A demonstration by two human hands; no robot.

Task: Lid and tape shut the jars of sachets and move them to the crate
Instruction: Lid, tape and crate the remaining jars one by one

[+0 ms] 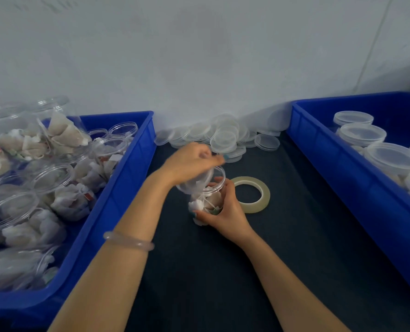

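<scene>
at the centre of the dark mat [295, 236], a clear jar [207, 200] stuffed with white sachets is standing upright, and the right hand [225, 212] is wrapping around its lower body from the 4 o'clock side, fingers curled closed on the wall. the left hand [189, 161] is reaching over from 10 o'clock, pinching a clear lid [199, 179] that is sitting tilted across the jar's mouth, not yet seated as far as the blur lets me judge.

the tape roll [250, 194] is lying flat just beside the jar at 3 o'clock. loose lids [223, 138] are piling against the wall at 12 o'clock. open jars of sachets are crowding the left blue crate [118, 188] at 9 o'clock, and lidded jars are filling the right blue crate [319, 149] at 2 o'clock, which i am taking for the destination.

the likeliest trouble, in my judgement, is a sachet corner or string getting trapped under the rim, since the contents are riding high near the mouth; that would be leaving the lid cocked and the tape sealing over a gap. pressing on one edge only could be cross-seating the lid or tipping the jar toward the tape roll. a squeeze too hard from the right hand may be flexing the thin wall and popping the lid off again. the left forearm is passing close over the left crate's edge, so a wide elbow could be knocking the open jars there.
</scene>
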